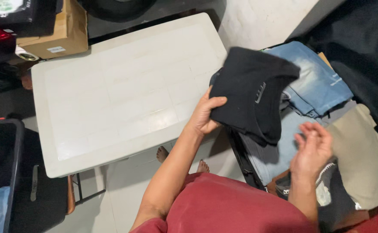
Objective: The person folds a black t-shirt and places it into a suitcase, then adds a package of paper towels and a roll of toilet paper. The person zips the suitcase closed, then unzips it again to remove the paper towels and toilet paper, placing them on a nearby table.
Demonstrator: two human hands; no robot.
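My left hand (pixel 205 114) grips the lower left edge of a folded black garment (pixel 251 88), holding it in the air beside the right end of a white plastic table (pixel 115 95). The garment is blurred. My right hand (pixel 313 146) is open, palm up and fingers spread, holding nothing, just to the lower right of the garment and above a pile of clothes. Under the garment lie light blue jeans (pixel 316 80).
The pile at the right also has a beige garment (pixel 361 151), pale denim (pixel 279 151) and a dark item with a zip (pixel 331 190). A dark bin (pixel 1 172) stands at the left, a cardboard box (pixel 64 32) beyond the table. My bare feet (pixel 163 153) show below it.
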